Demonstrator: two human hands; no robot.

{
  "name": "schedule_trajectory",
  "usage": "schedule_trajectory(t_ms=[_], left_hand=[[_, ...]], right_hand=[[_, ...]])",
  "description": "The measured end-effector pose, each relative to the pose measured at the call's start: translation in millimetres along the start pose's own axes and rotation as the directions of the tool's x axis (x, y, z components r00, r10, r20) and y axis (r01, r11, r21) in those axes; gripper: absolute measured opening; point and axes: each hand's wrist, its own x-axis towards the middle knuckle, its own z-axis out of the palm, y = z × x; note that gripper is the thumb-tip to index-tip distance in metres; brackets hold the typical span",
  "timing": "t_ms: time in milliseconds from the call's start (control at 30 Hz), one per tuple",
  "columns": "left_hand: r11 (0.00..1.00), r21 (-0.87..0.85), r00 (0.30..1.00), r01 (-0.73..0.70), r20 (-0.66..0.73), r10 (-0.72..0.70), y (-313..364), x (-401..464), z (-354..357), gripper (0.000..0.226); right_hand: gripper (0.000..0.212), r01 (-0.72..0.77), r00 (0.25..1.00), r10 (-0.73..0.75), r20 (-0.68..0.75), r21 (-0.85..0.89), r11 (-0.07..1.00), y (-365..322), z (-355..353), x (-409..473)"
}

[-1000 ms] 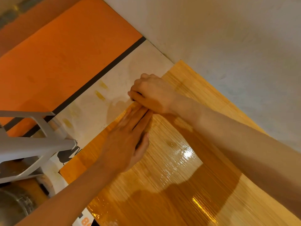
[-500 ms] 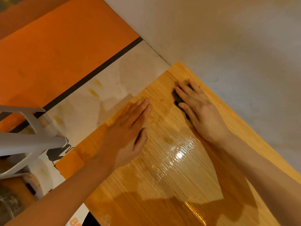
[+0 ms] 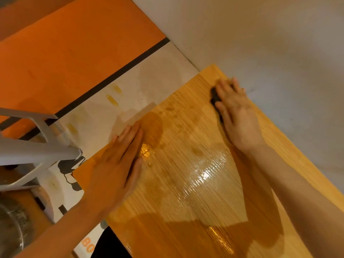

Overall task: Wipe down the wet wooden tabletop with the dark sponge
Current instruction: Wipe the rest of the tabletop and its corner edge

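Head view: dark sponge point(image 3: 216, 97) flat under right hand point(image 3: 237, 116) grip; tabletop point(image 3: 186, 183) wet

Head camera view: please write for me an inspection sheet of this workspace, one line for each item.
Surface: wooden tabletop, wet and glossy in the middle.
Job's things: dark sponge near the far corner, mostly covered.
Clutter: nothing seen on the tabletop.
Grippers: right hand presses flat on the sponge; left hand lies flat at the tabletop's left edge.
Cables: nothing seen.
Surroundings: pale wall, orange floor, white chair legs.
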Motion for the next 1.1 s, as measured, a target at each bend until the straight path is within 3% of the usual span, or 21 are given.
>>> schedule_trajectory(t_ms=[67,100,200,267,333,433,500,533,567,633,733,800,933,967,1033,1100], left_hand=[[1.0,-0.003,1.0,0.017,0.008,-0.017,-3.0,-4.9,-1.5,0.057],[1.0,0.001,1.0,0.022,0.007,-0.022,-3.7,-6.6,-1.8,0.057],[1.0,0.005,1.0,0.025,0.016,-0.025,-4.0,-8.6,-1.8,0.057],[1.0,0.007,0.999,0.029,0.033,-0.029,-3.7,-8.1,-1.6,0.057],[0.999,0.019,0.998,0.037,0.046,-0.038,-2.7,-6.3,-1.9,0.057],[0.999,0.019,0.998,0.047,0.049,-0.048,-3.3,-4.2,-1.3,0.056],[0.999,0.01,0.998,0.047,0.046,-0.047,-4.8,-5.3,-0.2,0.056],[0.999,0.005,0.998,0.046,0.045,-0.046,-5.5,-6.1,0.1,0.056],[0.999,0.0,0.998,0.046,0.043,-0.046,-5.4,-6.4,0.2,0.056],[0.999,-0.01,0.998,0.045,0.042,-0.045,-5.3,-5.6,0.1,0.056],[0.999,-0.006,0.997,0.047,0.053,-0.047,-4.8,-5.2,-0.4,0.056],[0.999,0.0,0.997,0.047,0.056,-0.047,-4.9,-5.2,0.0,0.056],[0.999,-0.02,0.998,0.051,0.046,-0.05,-5.6,-5.8,1.6,0.055],[0.998,-0.024,0.998,0.052,0.045,-0.051,-5.3,-6.2,1.8,0.055],[0.998,-0.031,0.997,0.059,0.048,-0.058,-5.0,-7.0,1.4,0.056],[0.998,-0.03,0.997,0.061,0.056,-0.059,-4.9,-7.2,0.8,0.056]], right_hand=[[0.044,-0.182,0.976,0.185,-0.117,0.037,0.983,-15.4,8.5,7.3],[0.043,-0.186,0.973,0.19,-0.131,0.043,0.982,-28.7,16.9,3.3],[0.042,0.115,0.993,-0.114,-0.044,0.026,0.993,-69.3,47.0,-27.7],[0.043,0.31,0.948,-0.311,0.06,0.036,0.95,-71.4,50.1,-36.8],[0.043,0.346,0.93,-0.351,0.111,0.058,0.936,-50.5,38.1,-23.8],[0.038,0.063,0.997,-0.058,-0.041,0.15,0.987,-14.1,14.5,2.8],[0.037,-0.109,0.976,0.145,-0.163,0.212,0.971,-13.1,9.5,8.9],[0.037,-0.138,0.969,0.179,-0.169,0.232,0.963,-23.2,15.0,7.7],[0.037,-0.113,0.978,0.15,-0.146,0.235,0.965,-37.2,22.8,4.4],[0.037,0.069,0.996,-0.056,-0.068,0.211,0.975,-65.8,40.8,-5.3],[0.037,0.348,0.926,-0.37,0.075,0.206,0.914,-72.0,46.5,-6.3],[0.038,0.342,0.927,-0.363,0.093,0.188,0.921,-48.8,34.9,8.4],[0.036,0.043,0.995,-0.028,-0.095,0.162,0.986,-16.5,14.3,30.5],[0.036,0.025,0.996,-0.009,-0.093,0.17,0.985,-23.8,17.6,30.0],[0.036,0.159,0.987,-0.162,-0.001,0.207,0.965,-51.3,32.8,24.1],[0.035,0.339,0.916,-0.378,0.133,0.246,0.908,-75.9,48.7,19.3]])
